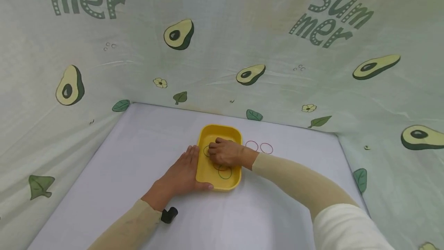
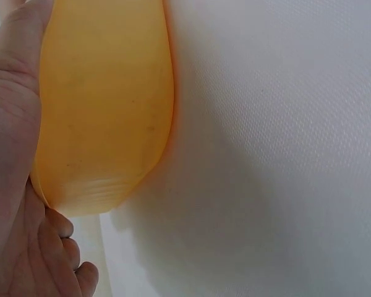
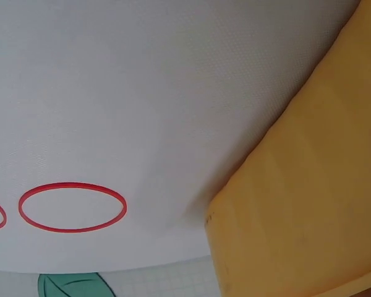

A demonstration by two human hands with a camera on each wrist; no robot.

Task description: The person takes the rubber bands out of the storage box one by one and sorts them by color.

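A yellow tray (image 1: 201,174) stands on the white table, with several thin coloured rings in it, which look like rubber bands. A green ring (image 1: 225,179) lies at its near end. Along the tray's left side my left hand (image 1: 184,172) rests with straight fingers, its thumb reaching over the near corner; the left wrist view shows this thumb against the yellow wall (image 2: 108,105). My right hand (image 1: 225,153) is inside the tray, fingers bent down beside a dark ring (image 1: 204,151) at the left. The fingertips are hidden, so whether they pinch a ring cannot be seen.
Two red rings lie on the table right of the tray, one of them the far-right ring (image 1: 266,143); the right wrist view shows a red ring (image 3: 72,231) near the tray wall. A black object (image 1: 169,215) is beside my left wrist. Avocado-printed cloth (image 1: 215,49) surrounds the table.
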